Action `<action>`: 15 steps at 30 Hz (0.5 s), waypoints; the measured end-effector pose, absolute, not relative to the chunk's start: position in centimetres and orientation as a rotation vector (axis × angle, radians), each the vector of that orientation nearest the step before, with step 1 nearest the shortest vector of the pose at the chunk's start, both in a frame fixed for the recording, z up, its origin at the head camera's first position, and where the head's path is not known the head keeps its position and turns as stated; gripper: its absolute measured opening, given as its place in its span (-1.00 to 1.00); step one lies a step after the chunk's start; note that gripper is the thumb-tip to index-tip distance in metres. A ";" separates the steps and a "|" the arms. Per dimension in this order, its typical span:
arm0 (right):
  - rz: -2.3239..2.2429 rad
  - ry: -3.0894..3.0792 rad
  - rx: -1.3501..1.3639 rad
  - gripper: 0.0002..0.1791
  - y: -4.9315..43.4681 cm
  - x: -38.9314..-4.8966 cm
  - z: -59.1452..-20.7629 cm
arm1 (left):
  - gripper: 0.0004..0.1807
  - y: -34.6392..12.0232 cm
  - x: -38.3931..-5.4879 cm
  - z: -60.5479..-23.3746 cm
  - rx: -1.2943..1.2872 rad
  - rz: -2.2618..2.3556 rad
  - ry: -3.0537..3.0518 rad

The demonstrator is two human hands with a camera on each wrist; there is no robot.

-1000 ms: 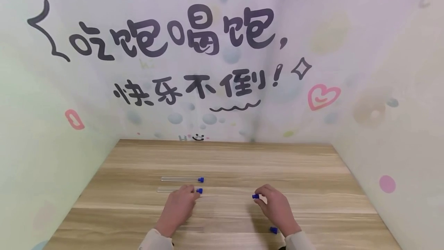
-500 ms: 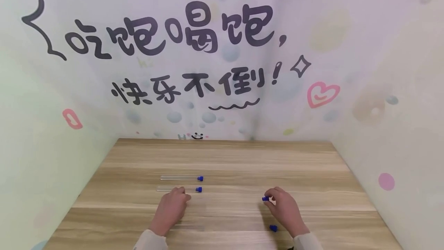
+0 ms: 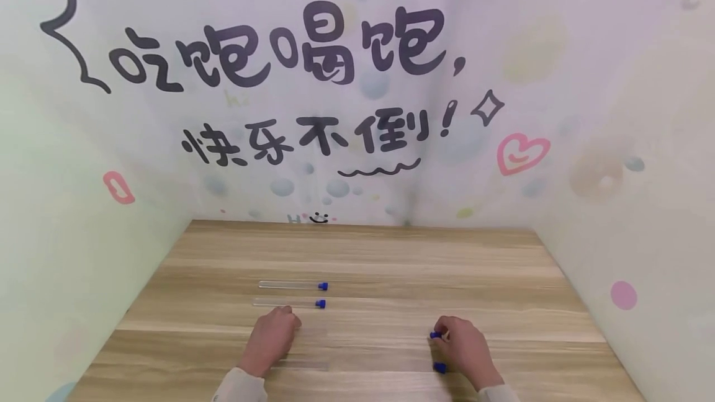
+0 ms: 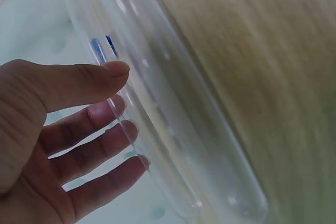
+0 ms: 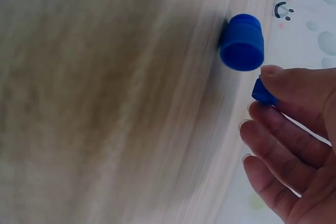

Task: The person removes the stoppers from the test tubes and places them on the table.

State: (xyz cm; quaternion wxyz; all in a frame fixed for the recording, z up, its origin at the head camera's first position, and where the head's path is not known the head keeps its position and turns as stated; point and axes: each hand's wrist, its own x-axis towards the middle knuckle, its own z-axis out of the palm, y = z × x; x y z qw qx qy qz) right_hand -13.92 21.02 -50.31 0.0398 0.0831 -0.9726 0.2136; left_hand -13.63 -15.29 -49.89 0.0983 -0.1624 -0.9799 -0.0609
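Observation:
Two clear test tubes with blue caps lie parallel at the left of the table: the far tube (image 3: 287,285) and the nearer capped tube (image 3: 304,303). Just in front of them is my left hand (image 3: 272,337). In the left wrist view, its thumb and fingers lie on either side of a slim clear tube (image 4: 165,153); a bigger-looking tube (image 4: 210,135) lies closer to the camera. My right hand (image 3: 468,346) pinches a small blue cap (image 5: 263,93) between thumb and forefinger. Beside it, another blue cap (image 3: 440,368) stands on the table.
The wood-grain table (image 3: 368,259) meets a printed cloth wall (image 3: 313,191) at the back. Side walls rise at left and right. A faint clear tube (image 3: 304,365) lies near the front, barely visible.
My left hand has drawn back from the nearer capped tube, slightly toward the front. The right hand has moved right and toward the front, carrying its cap close to the standing cap.

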 end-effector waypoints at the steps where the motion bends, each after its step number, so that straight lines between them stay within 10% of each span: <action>1: 0.655 -2.991 0.249 -0.83 21.0 -13.9 -50.3 | -0.76 -15.3 -13.7 -50.0 -0.480 -0.185 -2.905; 15: 0.644 -3.044 0.224 -0.85 21.1 -14.0 -50.7 | -0.77 -15.8 -13.7 -50.4 -0.435 -0.226 -2.952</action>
